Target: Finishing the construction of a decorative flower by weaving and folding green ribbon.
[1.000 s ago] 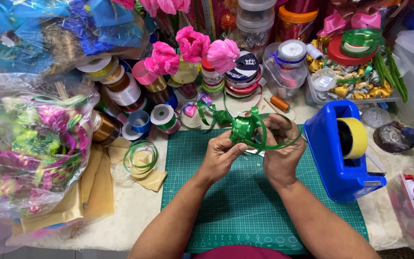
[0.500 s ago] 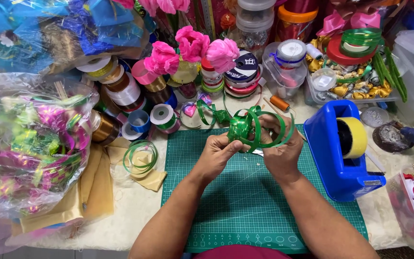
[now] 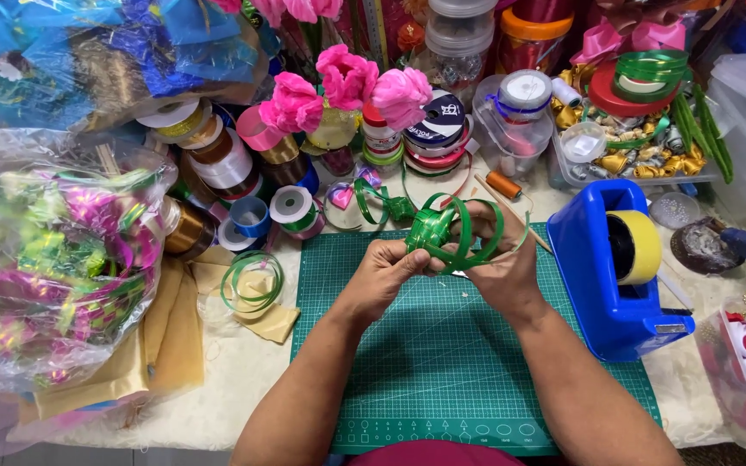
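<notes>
Both hands — left hand [image 3: 386, 274], right hand [image 3: 498, 267] — pinching green ribbon bow [image 3: 435, 231]

A clear plastic bag [image 3: 62, 276] of shiny bows lies at left.

shiny green ribbon bow [image 3: 439, 233], looped, held above mat

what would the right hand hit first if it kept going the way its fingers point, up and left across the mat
Probably the green ribbon bow that the right hand already pinches; past it, the loose green ribbon knot, then the ribbon spools. Depth is unclear.
</notes>
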